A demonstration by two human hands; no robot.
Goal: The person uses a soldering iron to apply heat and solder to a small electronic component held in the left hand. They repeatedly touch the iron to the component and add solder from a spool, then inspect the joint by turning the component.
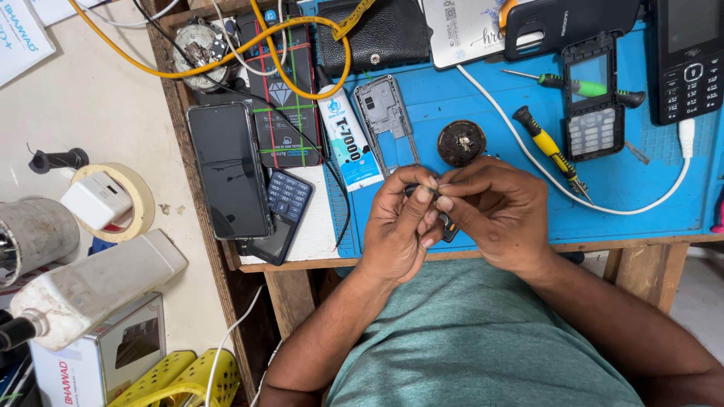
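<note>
Far left of the fingers: a white plastic jug (90,290) lies on its side beside a roll of tape (130,202) with a white charger block (96,200) sitting in it.
Left of the fingers: a black smartphone (228,169) lies face up on the wooden bench (483,247), with a small keypad phone (280,215) tucked just under its lower right corner.
Up and left of the fingers: a white glue tube (347,139) lies aslant, and just beside it a bare grey phone frame (385,120) rests on the blue work mat (641,203).
Left hand (398,226): fingers curled in tight, thumb and fingertips pinched on a small dark part (448,223).
Small dark part: held between both hands over the near edge of the mat, mostly hidden; what it is cannot be told.
Right hand (494,215): fingers bent and closed, tips meeting the left hand's at the same part.
Just above the fingers: a round dark tin (461,142) sits on the mat, near but not touching the knuckles.
Right of the fingers: a yellow-handled screwdriver (549,151) lies across a white cable (603,207).
Up and right of the fingers: an opened keypad phone (592,98) with a green-handled screwdriver (584,87) laid over it, and a black keypad phone (690,60) at the far edge.
</note>
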